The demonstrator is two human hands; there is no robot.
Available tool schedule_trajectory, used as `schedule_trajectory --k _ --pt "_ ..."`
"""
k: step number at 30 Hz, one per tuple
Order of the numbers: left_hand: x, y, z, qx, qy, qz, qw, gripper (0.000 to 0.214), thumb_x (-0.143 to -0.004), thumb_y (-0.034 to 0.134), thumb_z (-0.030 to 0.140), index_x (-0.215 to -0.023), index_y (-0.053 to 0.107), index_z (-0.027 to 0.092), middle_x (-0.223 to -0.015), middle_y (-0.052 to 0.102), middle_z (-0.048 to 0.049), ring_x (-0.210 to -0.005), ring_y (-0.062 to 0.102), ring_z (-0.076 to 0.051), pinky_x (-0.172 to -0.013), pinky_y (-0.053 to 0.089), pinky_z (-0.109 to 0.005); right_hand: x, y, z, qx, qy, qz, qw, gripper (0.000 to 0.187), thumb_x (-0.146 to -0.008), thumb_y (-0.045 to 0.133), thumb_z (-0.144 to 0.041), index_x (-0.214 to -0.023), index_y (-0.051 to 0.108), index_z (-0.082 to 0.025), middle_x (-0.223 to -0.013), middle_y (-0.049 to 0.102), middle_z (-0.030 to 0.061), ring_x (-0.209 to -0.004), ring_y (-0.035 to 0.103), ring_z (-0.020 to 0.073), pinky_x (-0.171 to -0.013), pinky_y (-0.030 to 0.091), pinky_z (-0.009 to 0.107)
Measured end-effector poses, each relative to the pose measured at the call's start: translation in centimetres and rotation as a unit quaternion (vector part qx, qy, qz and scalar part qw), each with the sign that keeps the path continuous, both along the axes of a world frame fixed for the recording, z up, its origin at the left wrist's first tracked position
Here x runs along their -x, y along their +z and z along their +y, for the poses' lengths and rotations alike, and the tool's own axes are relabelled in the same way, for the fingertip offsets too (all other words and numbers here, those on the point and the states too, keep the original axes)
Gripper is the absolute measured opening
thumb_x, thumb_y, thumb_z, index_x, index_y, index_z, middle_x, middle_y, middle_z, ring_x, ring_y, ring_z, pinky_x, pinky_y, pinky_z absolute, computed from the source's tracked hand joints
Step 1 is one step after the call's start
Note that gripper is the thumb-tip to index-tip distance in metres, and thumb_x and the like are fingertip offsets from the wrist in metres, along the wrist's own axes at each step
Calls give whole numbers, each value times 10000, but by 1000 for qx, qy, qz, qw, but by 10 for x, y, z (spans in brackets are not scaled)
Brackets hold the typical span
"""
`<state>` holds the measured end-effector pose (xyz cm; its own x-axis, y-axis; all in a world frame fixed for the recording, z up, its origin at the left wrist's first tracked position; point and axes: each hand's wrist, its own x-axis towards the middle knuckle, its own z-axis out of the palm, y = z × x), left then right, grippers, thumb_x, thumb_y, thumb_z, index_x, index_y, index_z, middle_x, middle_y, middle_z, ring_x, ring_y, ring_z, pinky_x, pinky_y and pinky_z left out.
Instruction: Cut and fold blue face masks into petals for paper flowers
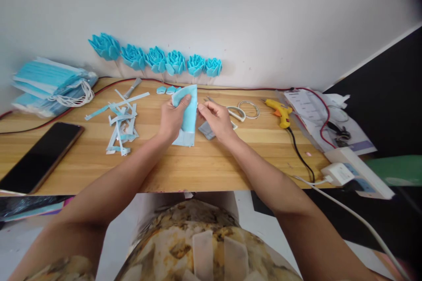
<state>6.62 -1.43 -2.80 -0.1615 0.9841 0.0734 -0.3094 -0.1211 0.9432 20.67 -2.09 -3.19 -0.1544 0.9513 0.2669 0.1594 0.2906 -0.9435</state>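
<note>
My left hand (174, 116) is closed on a folded sheet of light-blue mask fabric (189, 116), its thumb on top. The sheet stands upright above the table, with its lower end hanging below the hand. My right hand (216, 118) pinches at the right edge of the same sheet. Scissors with pale handles (242, 114) lie behind and beside the right hand, partly hidden by it. Under that hand a grey piece (206, 131) shows in part. Small blue folded pieces (161, 90) rest just behind the sheet.
Cut blue and white strips (121, 125) are heaped at left, near a phone (42, 156) and stacked masks (52, 83). Several blue flowers on sticks (156, 59) lean on the wall. A yellow glue gun (279, 112), a wire ring (249, 109) and a power strip (361, 175) are at right.
</note>
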Motion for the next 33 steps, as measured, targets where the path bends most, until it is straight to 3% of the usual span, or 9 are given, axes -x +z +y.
schedule_trajectory --k 3,8,16,21,27,33 --pt "-1 -1 -1 -2 -1 -2 1000 362 -691 836 452 -656 603 176 -608 587 22 -531 514 -98 -520 432 -228 -3 2 2 16 6 21 1000 378 -866 627 -572 -776 618 -205 -709 617 -7 -693 566 133 -688 442 278" --pt "-5 -5 -3 -20 -27 14 999 339 -682 839 422 -637 611 174 -585 559 38 -536 504 -95 -528 419 -227 -4 4 1 10 0 -30 999 454 -824 663 -602 -653 523 -205 -629 528 -30 -626 485 118 -628 402 269" --pt "-4 -2 -6 -1 -77 25 997 313 -695 842 446 -744 715 164 -662 649 6 -574 546 -111 -554 448 -235 -9 4 7 -7 -15 36 999 354 -848 639 -554 -786 587 -209 -730 582 -14 -704 541 127 -692 455 269" --pt "-5 -3 -8 32 -146 40 988 354 -611 904 441 -731 725 160 -647 651 -3 -531 522 -115 -493 421 -241 -13 4 8 -46 -85 -10 995 365 -867 619 -508 -683 536 -204 -660 489 -24 -657 453 116 -638 401 263" --pt "-3 -4 -5 65 -166 41 983 367 -544 937 404 -710 717 161 -625 640 -9 -504 498 -109 -460 412 -237 -12 4 8 -43 -99 11 994 382 -879 604 -531 -685 559 -205 -660 524 -8 -669 502 129 -646 427 272" --pt "-2 -4 -7 43 -171 77 981 350 -580 913 413 -660 682 164 -605 602 1 -494 476 -96 -447 385 -229 -12 6 9 -27 -36 44 998 306 -831 673 -495 -762 641 -199 -730 601 -11 -684 513 121 -669 435 269"
